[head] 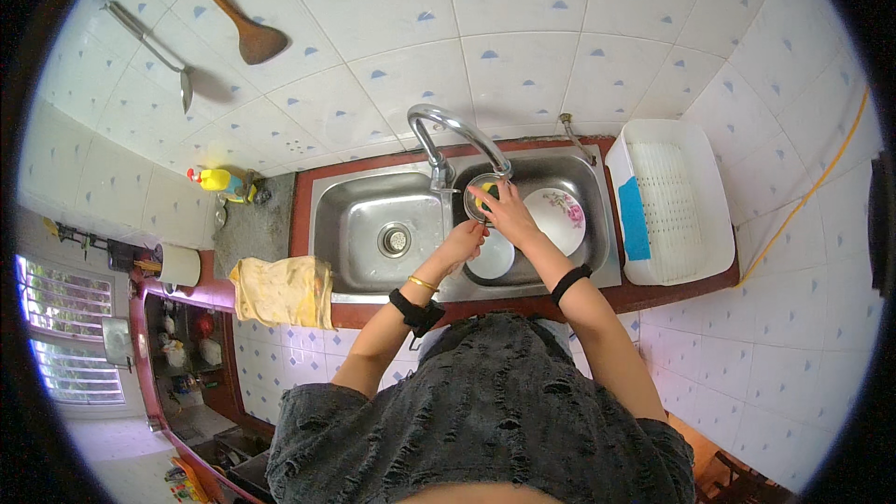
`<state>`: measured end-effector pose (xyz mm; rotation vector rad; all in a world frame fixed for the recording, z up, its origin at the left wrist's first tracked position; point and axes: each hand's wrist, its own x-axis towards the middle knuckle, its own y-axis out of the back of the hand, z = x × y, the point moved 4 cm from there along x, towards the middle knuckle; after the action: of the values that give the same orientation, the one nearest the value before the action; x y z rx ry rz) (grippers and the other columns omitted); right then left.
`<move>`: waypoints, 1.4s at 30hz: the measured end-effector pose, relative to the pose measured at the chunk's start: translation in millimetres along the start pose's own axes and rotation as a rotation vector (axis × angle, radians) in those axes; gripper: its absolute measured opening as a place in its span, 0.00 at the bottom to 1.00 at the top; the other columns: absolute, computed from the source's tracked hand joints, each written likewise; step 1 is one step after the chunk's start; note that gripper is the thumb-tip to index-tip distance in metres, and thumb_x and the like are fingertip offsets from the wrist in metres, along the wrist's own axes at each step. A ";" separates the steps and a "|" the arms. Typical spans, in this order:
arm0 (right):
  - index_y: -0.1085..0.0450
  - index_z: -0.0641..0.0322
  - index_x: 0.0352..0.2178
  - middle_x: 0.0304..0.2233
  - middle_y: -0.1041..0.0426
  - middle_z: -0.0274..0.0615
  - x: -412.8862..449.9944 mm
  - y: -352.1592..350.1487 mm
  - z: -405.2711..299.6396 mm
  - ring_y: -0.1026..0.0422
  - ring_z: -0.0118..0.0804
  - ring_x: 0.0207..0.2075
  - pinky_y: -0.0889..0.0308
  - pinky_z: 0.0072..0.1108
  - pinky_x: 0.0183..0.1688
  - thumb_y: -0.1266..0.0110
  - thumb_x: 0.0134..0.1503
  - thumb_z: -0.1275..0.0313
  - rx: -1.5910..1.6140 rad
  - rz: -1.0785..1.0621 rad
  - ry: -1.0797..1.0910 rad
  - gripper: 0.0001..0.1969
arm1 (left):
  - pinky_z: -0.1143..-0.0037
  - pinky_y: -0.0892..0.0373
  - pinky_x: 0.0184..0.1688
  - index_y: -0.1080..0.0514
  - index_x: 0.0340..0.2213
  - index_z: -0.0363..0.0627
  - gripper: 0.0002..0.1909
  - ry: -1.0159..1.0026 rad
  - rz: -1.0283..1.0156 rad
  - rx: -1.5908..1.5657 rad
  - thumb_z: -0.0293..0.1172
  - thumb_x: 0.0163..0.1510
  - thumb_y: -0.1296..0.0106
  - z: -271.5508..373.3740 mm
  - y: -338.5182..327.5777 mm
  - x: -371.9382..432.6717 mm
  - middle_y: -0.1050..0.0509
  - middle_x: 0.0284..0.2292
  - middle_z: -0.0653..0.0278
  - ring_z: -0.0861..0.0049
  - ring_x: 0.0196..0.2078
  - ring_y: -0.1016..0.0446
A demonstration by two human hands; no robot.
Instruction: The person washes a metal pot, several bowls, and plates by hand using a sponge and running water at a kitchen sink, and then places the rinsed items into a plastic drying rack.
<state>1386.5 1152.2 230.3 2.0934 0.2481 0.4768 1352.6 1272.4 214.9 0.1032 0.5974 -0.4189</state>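
Over the right basin of a steel double sink, my left hand grips the edge or short handle of a small round utensil. It looks like a strainer or a shallow bowl; my fingers partly hide it. My right hand presses a yellow and green sponge against the inside of it. Just above both hands is the spout of the chrome faucet. In the same basin lie a white bowl with pink flowers, right of my right hand, and a smaller white bowl below my hands.
The left basin has a drain strainer. Right of the sink stands a white dish rack with a blue cloth. A yellowed cloth hangs over the left counter edge, near a yellow spray bottle. A wooden spatula hangs above.
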 end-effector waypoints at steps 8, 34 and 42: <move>0.43 0.56 0.42 0.40 0.39 0.60 -3.4 -6.1 19.0 0.35 0.55 0.37 0.37 0.34 0.37 0.56 0.45 0.77 -0.010 -0.014 -0.211 0.19 | 0.82 0.51 0.11 0.39 0.26 0.38 0.12 0.031 -0.138 -0.125 0.33 0.54 0.68 -1.6 -7.9 -8.0 0.43 0.16 0.70 0.85 0.10 0.47; 0.46 0.56 0.50 0.50 0.45 0.43 -72.7 -82.6 58.5 0.41 0.45 0.46 0.45 0.33 0.46 0.57 0.52 0.65 1.141 -0.202 -0.742 0.23 | 0.70 0.34 0.35 0.29 0.23 0.42 0.08 -0.416 0.561 1.467 0.29 0.43 0.57 24.4 54.7 66.8 0.28 0.27 0.56 0.65 0.33 0.30; 0.46 0.44 0.50 0.56 0.65 0.55 -111.2 -58.9 11.7 0.70 0.63 0.56 0.69 0.56 0.49 0.53 0.47 0.59 -0.107 -0.418 -0.329 0.27 | 0.67 0.33 0.30 0.33 0.27 0.39 0.07 -0.430 0.570 1.119 0.27 0.44 0.58 -40.0 18.1 6.7 0.32 0.28 0.51 0.59 0.32 0.32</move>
<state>1291.6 1135.2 148.6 1.9108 0.4422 -0.1024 1344.1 1295.1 177.7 1.1934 -0.1611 -0.1626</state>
